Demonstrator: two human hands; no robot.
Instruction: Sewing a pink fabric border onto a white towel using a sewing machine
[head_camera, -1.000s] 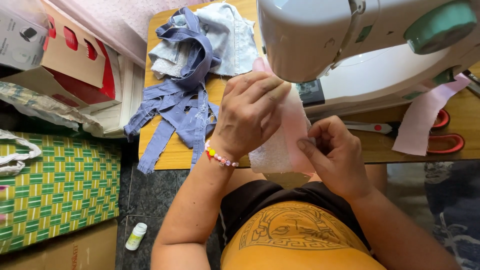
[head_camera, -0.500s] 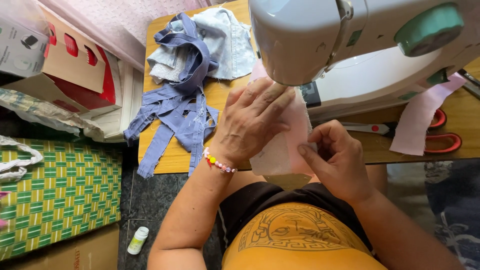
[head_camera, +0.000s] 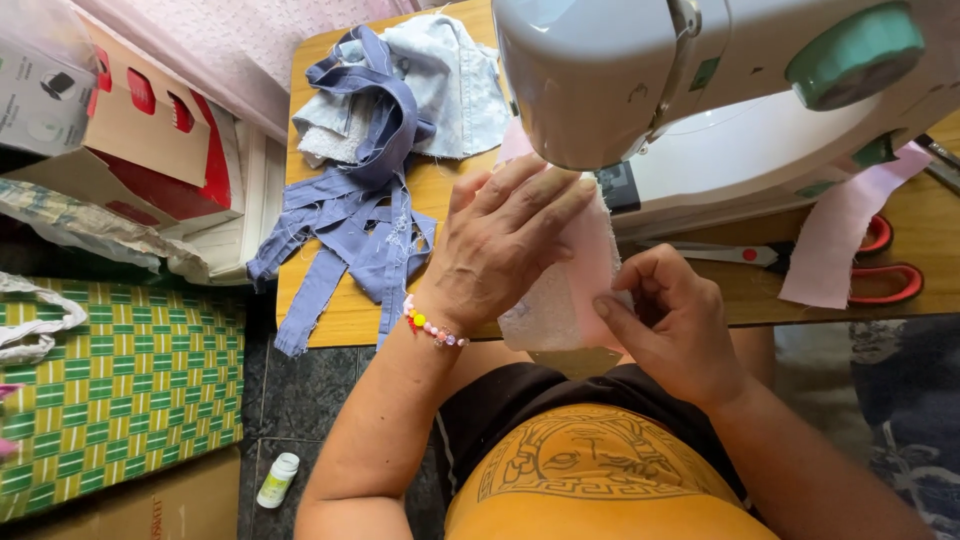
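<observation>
A pale pink fabric piece (head_camera: 565, 300) lies on the wooden table (head_camera: 330, 315) under the head of a white sewing machine (head_camera: 700, 90). My left hand (head_camera: 500, 245) presses flat on this fabric, fingers spread toward the machine, with a beaded bracelet at the wrist. My right hand (head_camera: 670, 320) pinches the fabric's right edge between thumb and fingers near the table's front edge. The needle area is hidden by the machine head.
Blue denim strips and light scraps (head_camera: 375, 180) pile at the table's left. Red-handled scissors (head_camera: 880, 265) and a pink strip (head_camera: 845, 230) lie at the right. A red and brown carton (head_camera: 150, 140), a green checked mat (head_camera: 120, 380) and a small white bottle (head_camera: 277, 480) sit at the left.
My left hand has slid slightly forward on the pink fabric toward the machine. My right hand keeps its pinch on the fabric edge.
</observation>
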